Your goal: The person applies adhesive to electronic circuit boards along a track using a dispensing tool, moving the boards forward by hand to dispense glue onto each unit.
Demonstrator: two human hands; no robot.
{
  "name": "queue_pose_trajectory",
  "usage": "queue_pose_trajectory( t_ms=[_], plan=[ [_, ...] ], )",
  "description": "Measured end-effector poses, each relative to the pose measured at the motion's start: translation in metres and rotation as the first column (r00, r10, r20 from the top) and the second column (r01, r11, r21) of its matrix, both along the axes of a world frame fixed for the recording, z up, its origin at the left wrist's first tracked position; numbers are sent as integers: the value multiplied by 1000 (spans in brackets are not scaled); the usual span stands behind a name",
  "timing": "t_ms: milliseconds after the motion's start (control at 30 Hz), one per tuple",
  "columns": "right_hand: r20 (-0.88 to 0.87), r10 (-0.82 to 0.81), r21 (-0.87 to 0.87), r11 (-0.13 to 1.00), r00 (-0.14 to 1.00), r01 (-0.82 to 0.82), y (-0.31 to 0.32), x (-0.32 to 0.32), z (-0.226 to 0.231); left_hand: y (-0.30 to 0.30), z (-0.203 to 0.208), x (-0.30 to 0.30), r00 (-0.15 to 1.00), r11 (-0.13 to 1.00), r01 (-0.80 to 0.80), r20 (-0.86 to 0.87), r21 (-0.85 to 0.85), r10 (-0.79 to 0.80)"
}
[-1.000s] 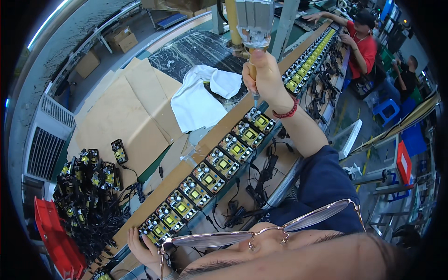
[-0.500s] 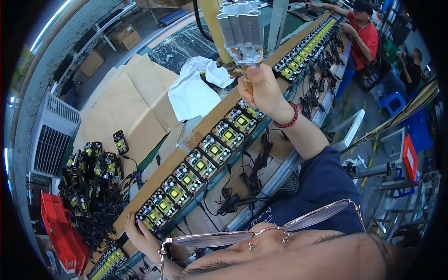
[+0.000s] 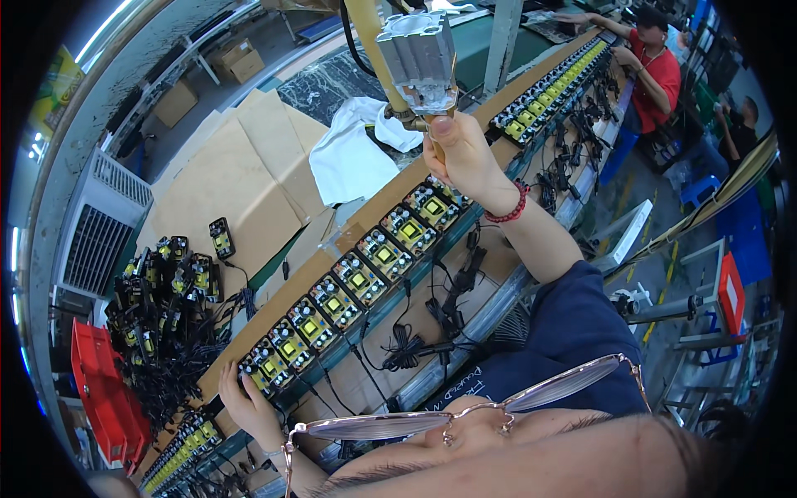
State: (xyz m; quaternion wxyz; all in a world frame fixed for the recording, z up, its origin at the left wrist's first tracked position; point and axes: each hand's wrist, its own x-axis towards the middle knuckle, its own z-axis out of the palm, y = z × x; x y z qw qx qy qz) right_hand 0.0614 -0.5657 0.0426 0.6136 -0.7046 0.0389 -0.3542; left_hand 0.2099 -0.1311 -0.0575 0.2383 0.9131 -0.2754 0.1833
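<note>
My right hand (image 3: 469, 162) is wrapped round a tan handle under a silver ribbed metal block (image 3: 419, 62), beside a yellow upright post (image 3: 375, 54). It is held over the upper part of a slanting row of open adapter circuit boards (image 3: 359, 280) in black cases, hiding some of them. My left hand (image 3: 246, 405) rests at the lower-left end of that row, fingers stretched out and apart, touching the last boards. Black cables (image 3: 404, 349) run from the boards toward me. Part of the left palm lies out of sight behind the eyeglasses.
A pile of black adapter boards with cables (image 3: 162, 307) lies left, by a red bin (image 3: 104, 398). Cardboard sheets (image 3: 241, 162) and a white cloth (image 3: 353, 158) lie beyond the row. More boards (image 3: 540, 104) continue up right, where a person in red (image 3: 660, 75) works.
The whole view has shifted slightly. Both hands keep nearly the same places: the right on the handle, the left at the row's end.
</note>
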Motion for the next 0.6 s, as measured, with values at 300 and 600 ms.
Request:
queue_pose_trajectory(
  t_ms=[300,600],
  plan=[
    [3,3,1,1000,1000,-3,-3,-3,-1,-3,2,-5,1000,1000,-16,-2,-1,16],
    [-66,-5,-56,998,998,1,-12,-6,15,-15,3,-5,1000,1000,-4,-16,9,4]
  ],
)
